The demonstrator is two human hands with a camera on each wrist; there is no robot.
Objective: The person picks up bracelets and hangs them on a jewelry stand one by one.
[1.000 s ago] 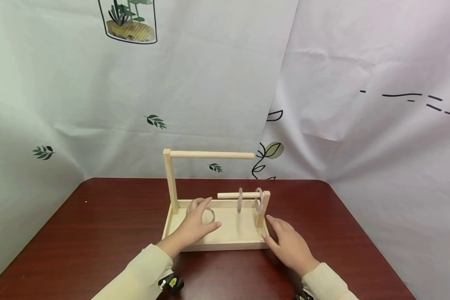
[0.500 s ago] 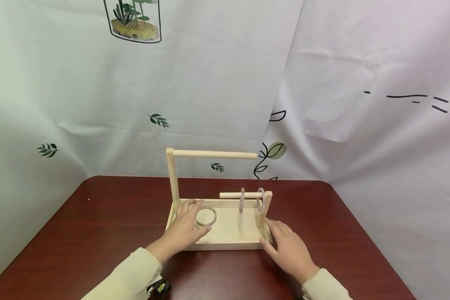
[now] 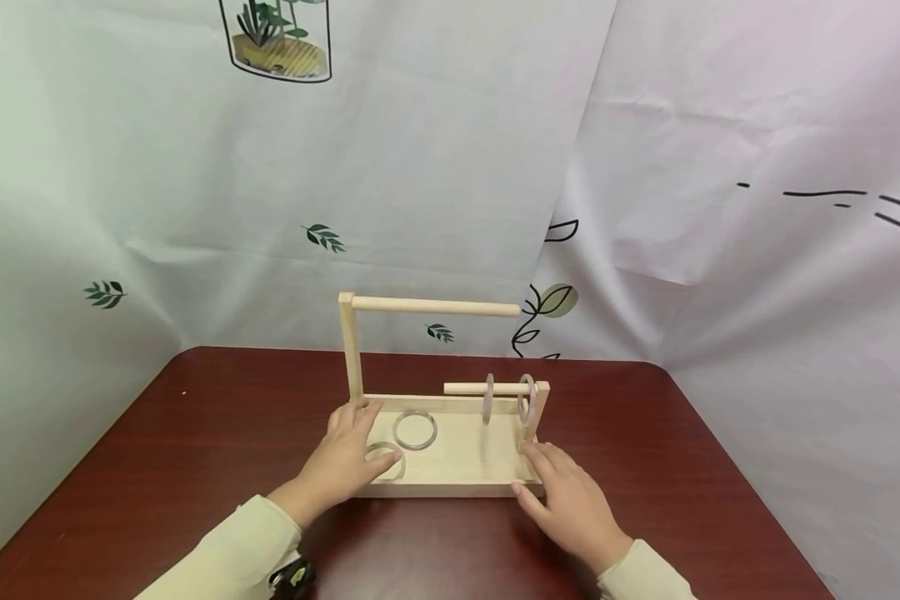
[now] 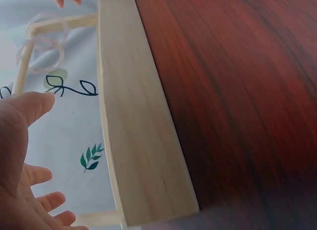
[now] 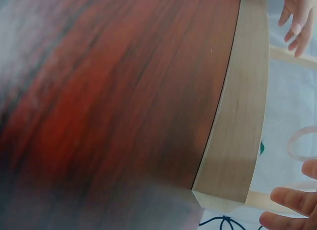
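Note:
My left hand [image 3: 337,462] lies over the left end of a pale wooden tray stand [image 3: 450,492], fingers spread and thumb reaching over a bangle [image 3: 402,469] on the tray floor. A second bangle [image 3: 416,447] lies flat just behind it. Two more bangles hang on the stand's lower bar [image 3: 465,388]: one midway [image 3: 488,402], one by the right post [image 3: 521,407]. At the tray's right end my right hand [image 3: 570,504] has its fingertips and thumb at the corner, fingers extended. Both hands show partly in the wrist views, each beside the tray's side wall [image 4: 133,111].
A taller post on the left carries a long upper bar [image 3: 435,306] with nothing hung on it. Dark red wood table [image 3: 255,400] surrounds the stand. Behind it hangs a white cloth [image 3: 435,167] printed with leaves and a jar. A black wrist device [image 3: 292,577] sits at the left sleeve.
My left hand has moved left and down from over the middle bangle to the tray's left end, uncovering two bangles in the tray. My right hand stays at the right end.

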